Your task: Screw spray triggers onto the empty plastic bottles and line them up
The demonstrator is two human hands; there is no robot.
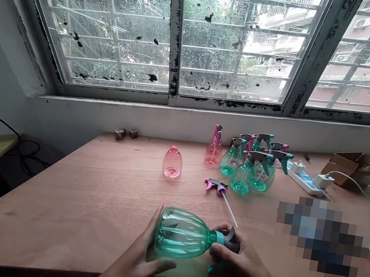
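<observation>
A green translucent spray bottle [183,233] lies on its side in the air over the table's front edge, its neck pointing right. My left hand [141,254] is wrapped round the base, thumb below and fingers behind. At the other end, my right hand [239,256] grips the dark grey and teal spray head [230,240], and part of its nozzle shows beneath. Just beyond lies a loose pink and black spray head [216,187] with a white dip tube. Farther back, an open pink bottle [173,162] without a head stands upright.
Several assembled green and pink spray bottles [243,176] stand grouped at the back. Right of them are a white power strip [306,177] with plugs and an open cardboard box [355,169]. Two small blocks [119,134] sit near the wall under the window. A pixelated patch hides the right side.
</observation>
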